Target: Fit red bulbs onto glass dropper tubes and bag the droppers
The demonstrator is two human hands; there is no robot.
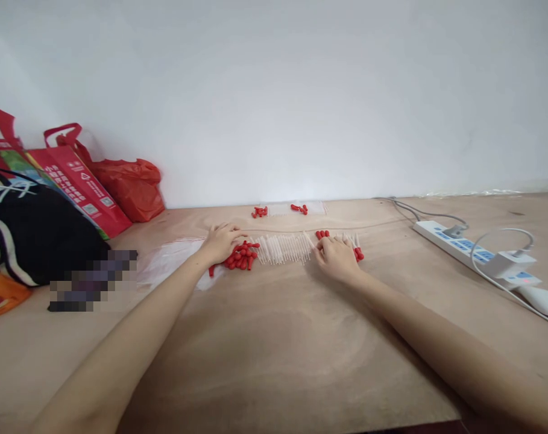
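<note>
A row of thin white sticks [280, 249] lies side by side on the wooden table. At its left end is a pile of small red pieces [243, 257], with my left hand [223, 242] resting against the pile's upper left side; what its fingers hold, if anything, is hidden. My right hand [336, 256] is over the right end of the row, its fingers bent down at the sticks. Red tips [322, 234] show just above that hand, and more red pieces [359, 254] sit right of it on white sticks.
Behind, two small red groups [260, 212] [299, 209] lie by a clear plastic sheet [278, 209]. Plastic bags [165, 259] are under my left forearm. Shopping bags [81, 187] and black cloth [43, 235] stand left; a power strip [463, 247] with cables lies right.
</note>
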